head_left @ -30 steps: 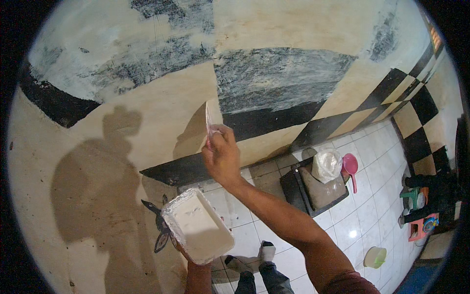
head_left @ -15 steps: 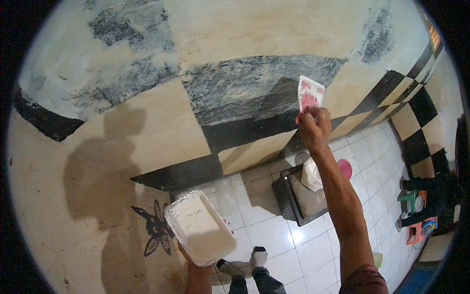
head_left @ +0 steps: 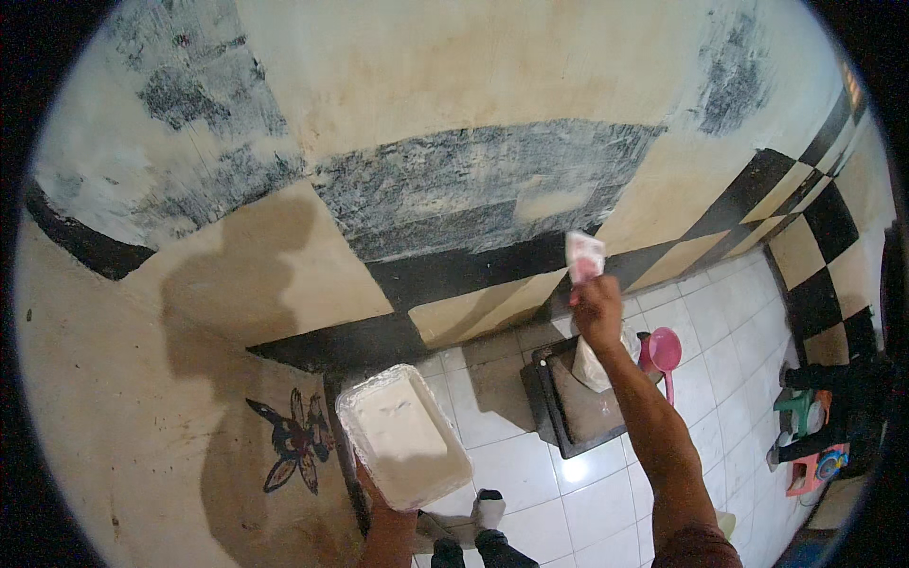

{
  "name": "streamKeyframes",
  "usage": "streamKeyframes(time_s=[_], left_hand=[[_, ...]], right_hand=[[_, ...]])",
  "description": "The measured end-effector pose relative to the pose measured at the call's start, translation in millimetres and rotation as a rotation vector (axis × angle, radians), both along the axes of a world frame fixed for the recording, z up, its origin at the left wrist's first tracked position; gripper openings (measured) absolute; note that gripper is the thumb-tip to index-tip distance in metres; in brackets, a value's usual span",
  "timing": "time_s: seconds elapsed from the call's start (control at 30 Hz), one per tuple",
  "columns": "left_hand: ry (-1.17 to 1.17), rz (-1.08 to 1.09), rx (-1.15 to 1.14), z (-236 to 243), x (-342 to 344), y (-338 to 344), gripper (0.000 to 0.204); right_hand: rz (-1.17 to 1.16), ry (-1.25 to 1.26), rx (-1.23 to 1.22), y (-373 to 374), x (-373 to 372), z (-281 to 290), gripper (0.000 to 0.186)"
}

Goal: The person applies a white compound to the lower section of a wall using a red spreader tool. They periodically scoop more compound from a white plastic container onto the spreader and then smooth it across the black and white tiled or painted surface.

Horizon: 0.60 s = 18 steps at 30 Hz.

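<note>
On the wall's lower left a painted flower (head_left: pixel 294 440) sits just beside a white rectangular tray of plaster (head_left: pixel 403 437). The left hand (head_left: pixel 383 497) grasps this tray from beneath, holding it level over the tiled floor (head_left: pixel 492 417). Further right, the right hand (head_left: pixel 597 310) is clenched around a putty scraper (head_left: pixel 583 256), its plaster-smeared blade up against the wall (head_left: pixel 454 95) at the black band under the grey patch. Below it lie a dark tray (head_left: pixel 568 417), a white bag (head_left: pixel 598 364) and a pink scoop (head_left: pixel 663 352).
</note>
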State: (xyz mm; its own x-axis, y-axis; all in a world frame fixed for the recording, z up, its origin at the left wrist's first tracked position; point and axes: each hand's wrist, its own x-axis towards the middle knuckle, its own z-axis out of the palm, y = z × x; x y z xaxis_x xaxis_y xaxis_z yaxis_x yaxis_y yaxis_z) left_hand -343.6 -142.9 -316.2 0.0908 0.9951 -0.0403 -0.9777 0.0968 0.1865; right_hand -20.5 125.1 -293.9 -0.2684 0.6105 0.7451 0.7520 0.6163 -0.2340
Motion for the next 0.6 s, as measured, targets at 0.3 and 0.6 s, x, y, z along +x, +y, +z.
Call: streamKeyframes(time_s=[0.3,0.6], left_hand=[[-0.037,0.022,0.065,23.2,15.0,2.5,0.097],[-0.07,0.157,-0.125,6.0,4.3,-11.1,0.09]], right_hand=[[-0.467,0.649,-0.088,60.8,48.9,93.0,0.019],[0.12,0.474,0.042,25.6,-147.4,66.2,0.01]])
